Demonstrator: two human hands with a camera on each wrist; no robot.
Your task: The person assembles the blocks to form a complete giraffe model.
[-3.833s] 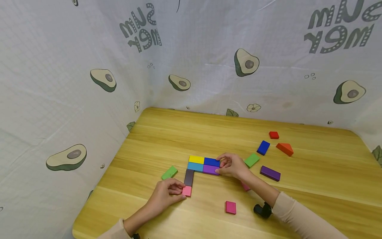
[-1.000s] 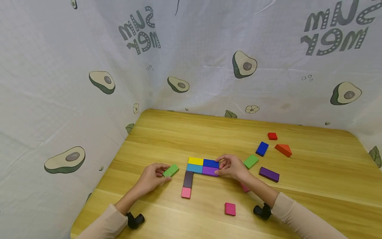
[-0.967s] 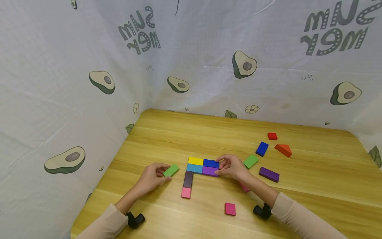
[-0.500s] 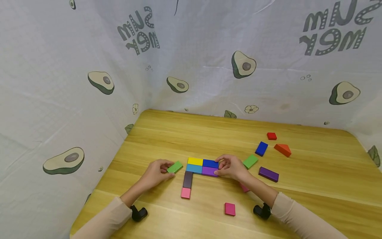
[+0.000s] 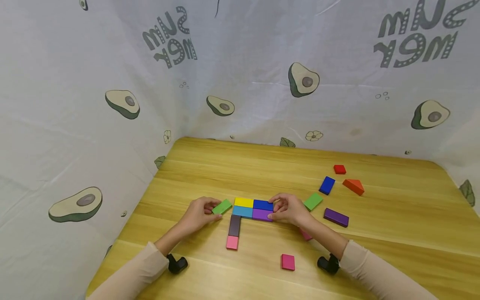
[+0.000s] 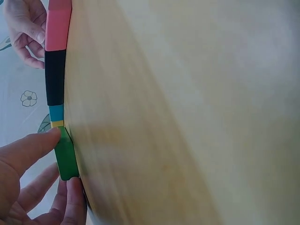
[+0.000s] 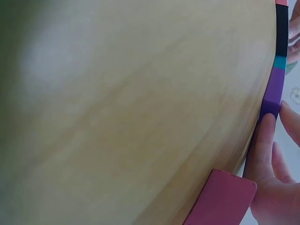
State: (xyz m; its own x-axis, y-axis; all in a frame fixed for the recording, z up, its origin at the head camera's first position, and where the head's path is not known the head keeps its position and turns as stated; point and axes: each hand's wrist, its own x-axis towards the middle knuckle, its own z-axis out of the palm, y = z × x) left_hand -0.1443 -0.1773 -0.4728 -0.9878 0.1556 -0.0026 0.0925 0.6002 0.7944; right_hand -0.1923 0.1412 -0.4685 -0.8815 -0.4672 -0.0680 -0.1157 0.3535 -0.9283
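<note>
My left hand [image 5: 198,213] pinches a green rectangular block [image 5: 222,206] between thumb and fingers, just left of a flat group of blocks. In that group a yellow block [image 5: 243,202] and a blue block [image 5: 263,204] form the far row. Nearer lie a light-blue block [image 5: 243,212] and a purple block [image 5: 262,214]. A dark block [image 5: 234,225] and a pink square [image 5: 232,242] run toward me from the group's left end. At its right end, my right hand [image 5: 290,209] holds the blue and purple blocks, thumb on the purple one.
Right of my hands lie another green block [image 5: 313,201], a second blue block [image 5: 327,185], a dark purple block [image 5: 336,217], a red block [image 5: 339,169] and an orange-red triangle [image 5: 354,186]. A magenta square [image 5: 288,262] lies in front; another pink block [image 5: 305,235] is partly under my right forearm.
My left hand has left the pink square, taken hold of the green block and brought it right, close to the yellow and light-blue blocks. The right hand has kept its place.
</note>
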